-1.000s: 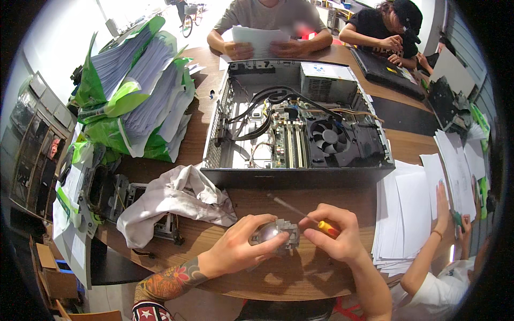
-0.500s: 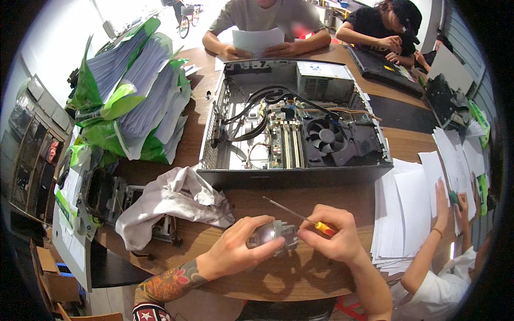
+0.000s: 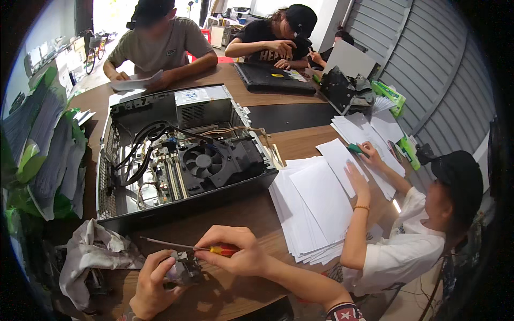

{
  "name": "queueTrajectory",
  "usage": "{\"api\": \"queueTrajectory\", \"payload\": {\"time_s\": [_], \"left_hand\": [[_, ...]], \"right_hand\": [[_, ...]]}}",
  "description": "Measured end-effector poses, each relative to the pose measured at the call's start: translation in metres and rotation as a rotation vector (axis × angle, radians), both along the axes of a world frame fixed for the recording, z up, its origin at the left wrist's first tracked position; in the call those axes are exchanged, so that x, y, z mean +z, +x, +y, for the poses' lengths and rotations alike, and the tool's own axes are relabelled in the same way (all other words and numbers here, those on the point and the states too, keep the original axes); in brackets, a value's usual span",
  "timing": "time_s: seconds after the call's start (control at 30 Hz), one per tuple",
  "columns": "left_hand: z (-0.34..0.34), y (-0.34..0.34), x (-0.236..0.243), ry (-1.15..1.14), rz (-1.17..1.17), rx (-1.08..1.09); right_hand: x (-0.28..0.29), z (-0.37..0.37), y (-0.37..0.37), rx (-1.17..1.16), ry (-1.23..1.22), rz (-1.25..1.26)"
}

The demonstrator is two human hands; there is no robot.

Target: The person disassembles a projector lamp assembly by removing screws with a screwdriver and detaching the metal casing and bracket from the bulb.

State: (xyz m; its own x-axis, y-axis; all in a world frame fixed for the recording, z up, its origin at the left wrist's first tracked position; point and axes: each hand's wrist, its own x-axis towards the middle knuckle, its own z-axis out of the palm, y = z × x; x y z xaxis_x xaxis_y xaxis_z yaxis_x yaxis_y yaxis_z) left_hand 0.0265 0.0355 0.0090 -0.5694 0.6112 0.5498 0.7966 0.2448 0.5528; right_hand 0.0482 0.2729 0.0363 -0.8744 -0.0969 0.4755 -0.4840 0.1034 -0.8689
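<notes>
- Risk: small grey part (image 3: 186, 268) could slip and drop; cause would be the left hand (image 3: 154, 286) pinching it by its sides in the air, no support seen under it.
- Risk: fall could carry it off the surface (image 3: 235, 299), since the near edge is close by.
- Risk: screwdriver (image 3: 224, 250) could swing into the left fingers or scrape the part; likely cause, right hand (image 3: 238, 257) gripping the tool while its fingertips also work at the part.
- Risk: tip could snag the cloth (image 3: 99, 254) or knock the lidless computer case (image 3: 214, 197) if the right wrist turns; depth between them hard to judge.
- Risk: small bits, if any come loose, could get lost in the cloth's folds.
- Direction, screwdriver: tip points left and slightly away, toward the surface's left side; red-and-yellow handle end sits in the right hand. Long axis mostly crosswise, shaft passing just beyond the part, tip not on it.
- Direction, part: blocky end faces the right hand, paler rounded side toward the left fingers; too blurred to call a long axis.
- Hands: left narrowed around the part; right closed round the screwdriver handle, thumb and finger at the part's right side, contact likely.
- Place: part held above the surface, between its near edge and the case's near face, right of the cloth.
</notes>
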Motion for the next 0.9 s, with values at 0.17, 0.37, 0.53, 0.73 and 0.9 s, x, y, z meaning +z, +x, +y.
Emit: {"api": "queueTrajectory", "payload": {"time_s": [0.17,0.37,0.53,0.73,0.9], "left_hand": [[-0.006,0.006,0.018,-0.108,-0.018,0.028],[0.000,0.000,0.008,-0.082,-0.067,-0.011],[-0.002,0.006,0.016,-0.078,-0.113,0.027],[-0.001,0.010,0.021,-0.128,-0.018,0.076],[-0.002,0.010,0.018,-0.103,-0.027,0.086]], "right_hand": [[0.004,-0.006,0.001,0.025,0.042,0.107],[0.011,0.003,0.004,-0.114,0.187,0.212],[0.003,-0.005,0.006,-0.269,0.069,0.143],[0.001,-0.008,-0.001,-0.270,0.423,0.412],[0.004,-0.017,0.003,-0.219,0.391,0.385]]}}
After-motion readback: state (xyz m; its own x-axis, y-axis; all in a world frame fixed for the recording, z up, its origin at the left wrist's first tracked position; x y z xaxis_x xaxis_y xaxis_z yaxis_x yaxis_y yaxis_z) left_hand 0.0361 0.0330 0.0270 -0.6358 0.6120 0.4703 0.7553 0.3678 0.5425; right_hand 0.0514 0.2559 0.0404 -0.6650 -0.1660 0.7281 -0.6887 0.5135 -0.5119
